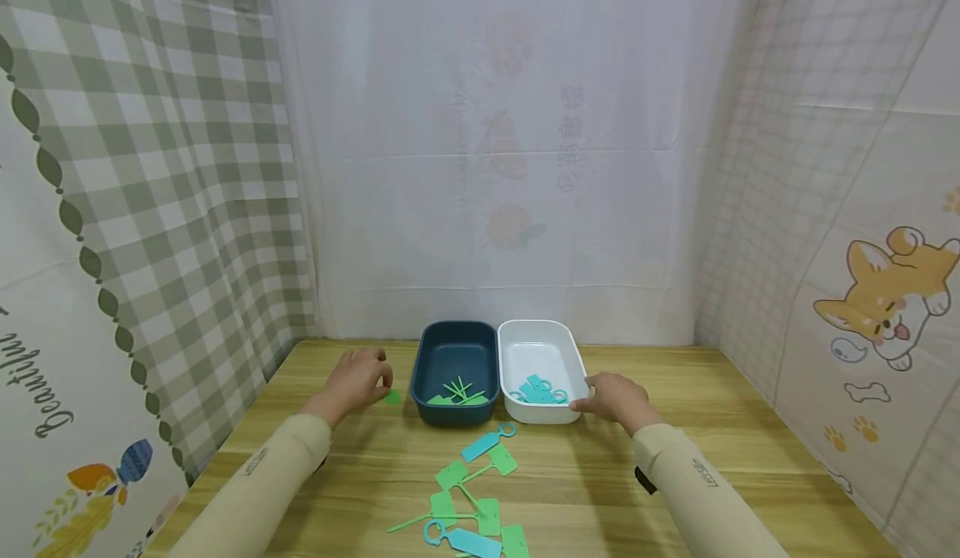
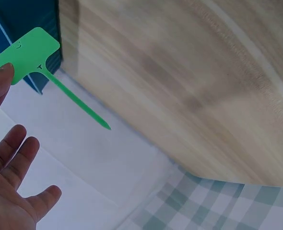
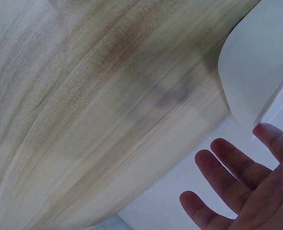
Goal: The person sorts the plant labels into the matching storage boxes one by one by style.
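My left hand (image 1: 362, 379) is raised to the left of the dark blue bin (image 1: 417, 374) and pinches a green plant label (image 2: 29, 52) by its flat head; the pointed stem hangs free. Its other fingers are spread in the left wrist view. My right hand (image 1: 618, 399) is at the near right corner of the white bin (image 1: 579, 366), fingertips at its rim, with fingers mostly extended and no tag visible in them. Green labels (image 1: 442, 401) lie in the dark bin. Blue ring-ended tags (image 1: 537, 389) lie in the white one.
In front of the bins, several green labels (image 1: 488, 516) lie loosely overlapped on the wooden table (image 1: 600, 491). One blue tag (image 1: 482, 446) is near the bins, another (image 1: 476, 543) near the front. Cloth curtains (image 1: 525, 166) enclose the back and sides.
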Demonstrator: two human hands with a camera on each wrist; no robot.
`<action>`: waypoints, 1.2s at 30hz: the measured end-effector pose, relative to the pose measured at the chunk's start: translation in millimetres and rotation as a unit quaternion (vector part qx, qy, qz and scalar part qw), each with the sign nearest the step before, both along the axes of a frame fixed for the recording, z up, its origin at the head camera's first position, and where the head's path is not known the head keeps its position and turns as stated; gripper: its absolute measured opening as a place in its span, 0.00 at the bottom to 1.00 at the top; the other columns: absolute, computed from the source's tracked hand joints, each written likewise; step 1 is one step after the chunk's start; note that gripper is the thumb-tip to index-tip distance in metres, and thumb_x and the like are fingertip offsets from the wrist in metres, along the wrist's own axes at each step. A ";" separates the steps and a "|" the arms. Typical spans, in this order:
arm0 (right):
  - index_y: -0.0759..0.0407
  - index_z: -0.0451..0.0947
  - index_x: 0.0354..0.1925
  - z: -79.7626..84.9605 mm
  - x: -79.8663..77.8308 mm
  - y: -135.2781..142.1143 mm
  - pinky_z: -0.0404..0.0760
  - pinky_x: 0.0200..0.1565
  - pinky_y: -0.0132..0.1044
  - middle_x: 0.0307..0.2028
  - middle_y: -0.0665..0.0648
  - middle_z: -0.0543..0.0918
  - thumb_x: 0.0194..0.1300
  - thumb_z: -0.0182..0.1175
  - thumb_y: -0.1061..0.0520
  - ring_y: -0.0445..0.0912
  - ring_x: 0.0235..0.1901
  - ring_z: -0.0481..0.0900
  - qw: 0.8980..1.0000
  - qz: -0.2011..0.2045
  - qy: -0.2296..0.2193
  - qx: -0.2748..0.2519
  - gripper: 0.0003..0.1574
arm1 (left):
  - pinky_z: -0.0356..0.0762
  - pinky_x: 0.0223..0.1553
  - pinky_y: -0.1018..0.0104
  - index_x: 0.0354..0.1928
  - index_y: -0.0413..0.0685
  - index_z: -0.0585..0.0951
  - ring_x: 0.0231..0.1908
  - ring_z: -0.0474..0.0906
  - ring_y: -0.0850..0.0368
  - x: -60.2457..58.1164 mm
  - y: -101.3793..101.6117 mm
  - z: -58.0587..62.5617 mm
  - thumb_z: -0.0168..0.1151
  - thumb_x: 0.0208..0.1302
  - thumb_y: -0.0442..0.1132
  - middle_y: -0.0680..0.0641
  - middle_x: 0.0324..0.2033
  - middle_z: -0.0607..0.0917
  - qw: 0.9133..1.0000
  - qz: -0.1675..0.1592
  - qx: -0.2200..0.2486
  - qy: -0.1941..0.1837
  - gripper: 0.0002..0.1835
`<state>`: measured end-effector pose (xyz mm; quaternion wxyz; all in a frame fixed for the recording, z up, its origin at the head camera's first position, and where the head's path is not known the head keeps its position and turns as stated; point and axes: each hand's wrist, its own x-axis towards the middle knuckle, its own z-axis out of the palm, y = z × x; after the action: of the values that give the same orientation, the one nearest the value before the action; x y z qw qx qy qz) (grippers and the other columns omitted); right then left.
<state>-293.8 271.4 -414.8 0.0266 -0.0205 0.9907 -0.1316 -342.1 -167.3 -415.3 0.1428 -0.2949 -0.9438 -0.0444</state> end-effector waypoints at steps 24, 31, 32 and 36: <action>0.68 0.76 0.61 -0.4 -1.4 0.8 0.80 0.42 0.56 0.56 0.69 0.80 0.60 0.69 0.39 0.62 0.52 0.79 1.000 0.003 -0.001 -0.001 0.43 | 0.70 0.54 0.38 0.25 0.57 0.83 0.47 0.77 0.45 -12.6 46.1 39.3 0.72 0.60 0.43 0.45 0.45 0.79 1.000 0.000 -0.022 0.013 0.08; 0.68 0.76 0.61 -1.2 -1.5 1.3 0.80 0.42 0.57 0.56 0.69 0.80 0.59 0.70 0.39 0.62 0.52 0.79 1.000 0.001 -0.003 -0.007 0.43 | 0.63 0.61 0.36 0.27 0.58 0.83 0.51 0.75 0.45 -11.7 67.1 43.4 0.71 0.62 0.43 0.46 0.49 0.78 1.000 0.004 -0.027 -0.008 0.07; 0.69 0.76 0.61 -1.2 -1.5 1.4 0.80 0.43 0.57 0.56 0.69 0.80 0.59 0.70 0.39 0.62 0.53 0.79 1.000 0.003 -0.003 -0.006 0.43 | 0.63 0.61 0.36 0.27 0.58 0.83 0.51 0.75 0.45 -11.2 69.9 43.9 0.71 0.62 0.42 0.46 0.48 0.78 1.000 0.002 -0.027 -0.006 0.07; 0.69 0.76 0.61 -1.3 -1.7 2.1 0.79 0.45 0.59 0.56 0.70 0.79 0.60 0.69 0.39 0.64 0.55 0.77 1.000 0.010 0.001 0.002 0.43 | 0.63 0.62 0.35 0.28 0.58 0.83 0.52 0.76 0.45 -9.0 80.2 45.1 0.71 0.62 0.42 0.46 0.48 0.78 1.000 -0.009 -0.027 -0.001 0.06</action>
<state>-295.5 273.5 -416.1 0.0274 -0.0300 0.9907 -0.1295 -351.1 -87.2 -370.2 0.1330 -0.3067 -0.9423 -0.0201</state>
